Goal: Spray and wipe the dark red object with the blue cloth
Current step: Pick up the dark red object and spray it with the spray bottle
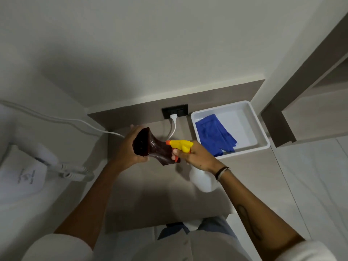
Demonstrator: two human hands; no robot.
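My left hand [128, 146] holds a glossy dark red object [152, 147] with flared ends, lifted above the small wooden table [244, 178]. My right hand [197, 157] grips a spray bottle [203, 180] with a white body and a yellow head [181, 145]. Its orange nozzle points at the red object from very close, and one finger rests on the orange trigger. The blue cloth [214, 134] lies crumpled inside a white tray [261, 129] at the table's back right.
A black wall socket [175, 111] with a white plug and cable sits behind the red object. On the left a white phone [43, 157] with a coiled cord lies on a white surface. A wooden frame [293, 102] stands to the right.
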